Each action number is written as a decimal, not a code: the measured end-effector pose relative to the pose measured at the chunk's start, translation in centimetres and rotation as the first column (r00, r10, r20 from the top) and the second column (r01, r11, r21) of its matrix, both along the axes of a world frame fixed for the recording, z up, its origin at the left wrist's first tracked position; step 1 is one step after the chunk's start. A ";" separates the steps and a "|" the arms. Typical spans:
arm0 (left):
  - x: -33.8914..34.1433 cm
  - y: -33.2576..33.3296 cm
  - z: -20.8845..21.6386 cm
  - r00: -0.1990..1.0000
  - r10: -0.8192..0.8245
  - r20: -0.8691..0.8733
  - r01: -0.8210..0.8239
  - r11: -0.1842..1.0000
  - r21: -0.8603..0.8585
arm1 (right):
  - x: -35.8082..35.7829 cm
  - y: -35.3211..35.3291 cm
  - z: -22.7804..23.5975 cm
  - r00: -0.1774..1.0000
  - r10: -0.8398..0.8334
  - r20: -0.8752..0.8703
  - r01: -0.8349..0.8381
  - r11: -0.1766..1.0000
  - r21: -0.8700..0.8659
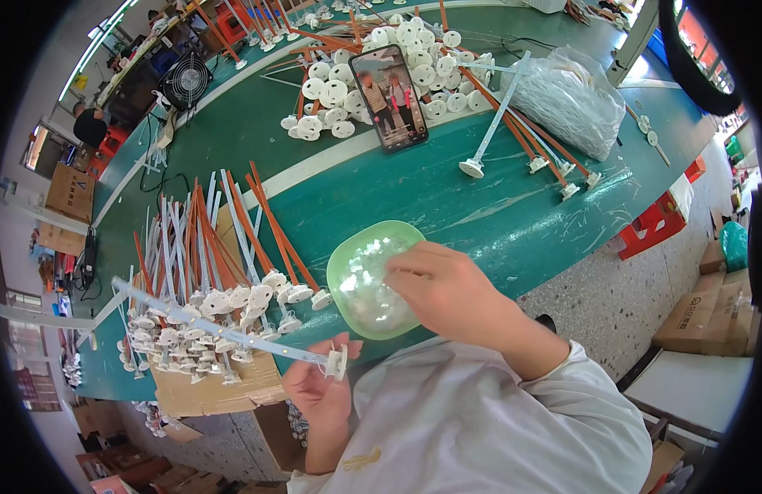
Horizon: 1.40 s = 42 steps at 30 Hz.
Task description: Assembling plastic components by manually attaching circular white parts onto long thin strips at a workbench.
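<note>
Strip [223, 332] slants up-left from disc end [338, 362] pinched in left hand [319, 391]; right hand [438, 284], fingers bunched, sits up-right over bowl [345, 251], hold unclear.

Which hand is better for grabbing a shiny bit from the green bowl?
Probably the right hand: it is over the bowl, right by the shiny bits. The left hand is outside the bowl and busy holding a strip near its white base.
</note>
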<state>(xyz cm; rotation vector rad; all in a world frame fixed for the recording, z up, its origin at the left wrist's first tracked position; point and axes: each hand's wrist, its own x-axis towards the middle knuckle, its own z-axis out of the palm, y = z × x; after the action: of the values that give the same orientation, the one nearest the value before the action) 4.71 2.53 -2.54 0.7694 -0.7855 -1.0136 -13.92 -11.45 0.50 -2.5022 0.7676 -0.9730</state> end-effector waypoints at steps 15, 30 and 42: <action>0.8 -0.2 -1.2 0.975 -0.010 0.222 -0.002 0.999 0.052 | 0.9 -0.4 -2.2 0.986 0.064 -0.155 -0.062 0.998 0.015; 0.2 -0.3 -0.8 0.962 0.000 0.274 -0.017 0.998 0.060 | 0.5 0.2 -1.5 0.971 0.027 0.236 -0.105 0.940 0.325; -0.9 -0.2 -0.8 0.974 0.007 0.227 -0.008 1.000 0.003 | -0.2 2.2 0.0 0.705 -0.322 0.632 -0.565 0.283 0.775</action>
<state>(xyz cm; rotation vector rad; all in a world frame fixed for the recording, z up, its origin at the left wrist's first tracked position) 3.81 2.37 -3.34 0.9014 -0.9766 -0.9299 -14.09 -9.28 0.53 -0.9015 0.5504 -0.8613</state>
